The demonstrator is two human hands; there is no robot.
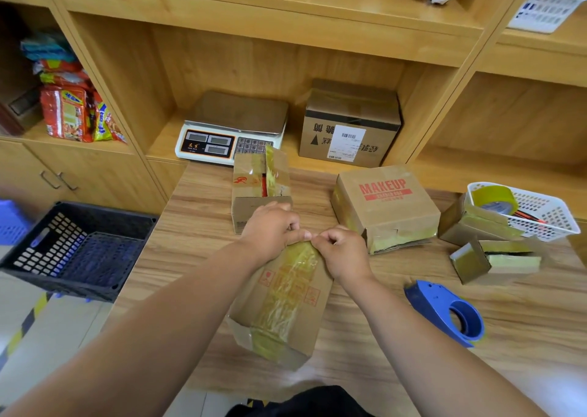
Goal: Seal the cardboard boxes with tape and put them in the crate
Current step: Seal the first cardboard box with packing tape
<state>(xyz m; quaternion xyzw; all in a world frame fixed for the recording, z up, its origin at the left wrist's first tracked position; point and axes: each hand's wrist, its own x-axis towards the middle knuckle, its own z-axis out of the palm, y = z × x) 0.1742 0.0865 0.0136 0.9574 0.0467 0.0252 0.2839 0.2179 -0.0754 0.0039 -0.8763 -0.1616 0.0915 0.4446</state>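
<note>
On the bench [203, 226] before us, we keep the cardboard box [313, 318] flat, long axis running away from us, far end angled slightly right, wrinkled yellowish tape [284, 305] along its top, fingers of our left hand [270, 235] and right hand [341, 254] pinching that tape at the far end

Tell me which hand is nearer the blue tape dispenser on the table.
Right. The right hand grips the far end of the taped box, with the blue tape dispenser lying to its right, nearer the person. The left hand grips the same end, farther left.
</note>
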